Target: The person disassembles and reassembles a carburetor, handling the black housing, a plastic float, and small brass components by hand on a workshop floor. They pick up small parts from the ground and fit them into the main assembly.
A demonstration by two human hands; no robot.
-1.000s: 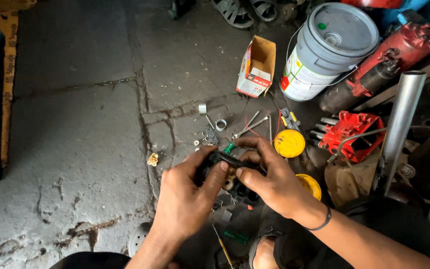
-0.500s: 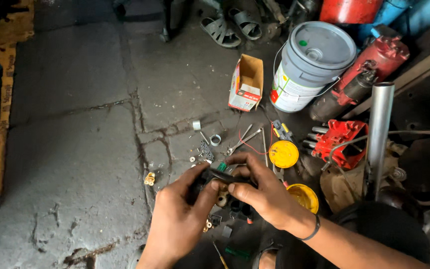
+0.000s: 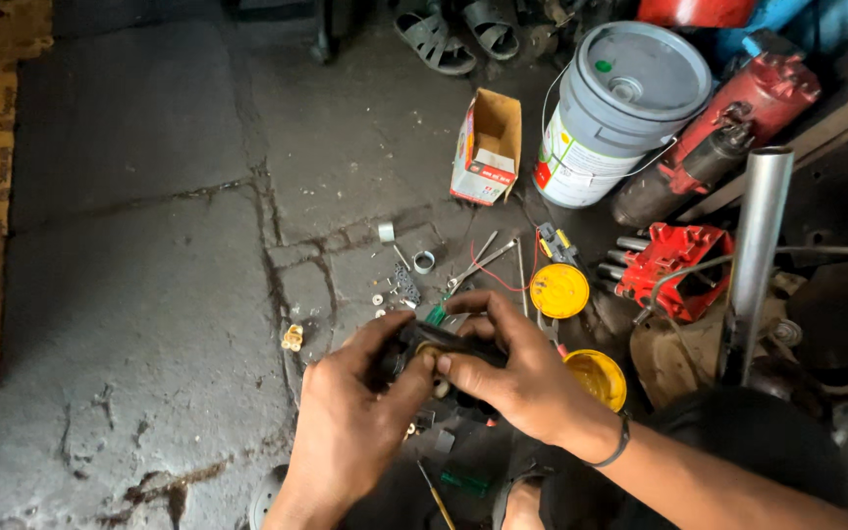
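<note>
Both of my hands hold one small black part [image 3: 441,344] with a brass-coloured spot, low in the middle of the head view. My left hand [image 3: 350,422] grips its left end, thumb and forefinger pinching near the brass spot. My right hand [image 3: 512,368] wraps over its right end from above, and a dark band circles that wrist. Most of the black part is hidden under my fingers. Just beyond my hands, small screws, rings and pliers [image 3: 473,265] lie scattered on the concrete floor [image 3: 149,245].
A grey lidded bucket [image 3: 620,108] stands at the upper right beside an open cardboard box [image 3: 488,147]. Two yellow round lids [image 3: 558,291] [image 3: 599,378], a red metal part [image 3: 674,265], a steel tube [image 3: 753,255] and sandals [image 3: 453,34] lie around.
The view has shifted slightly, so the floor items sit a little lower and left. My hands stay clasped on the black part, with my fingers slightly rearranged.
</note>
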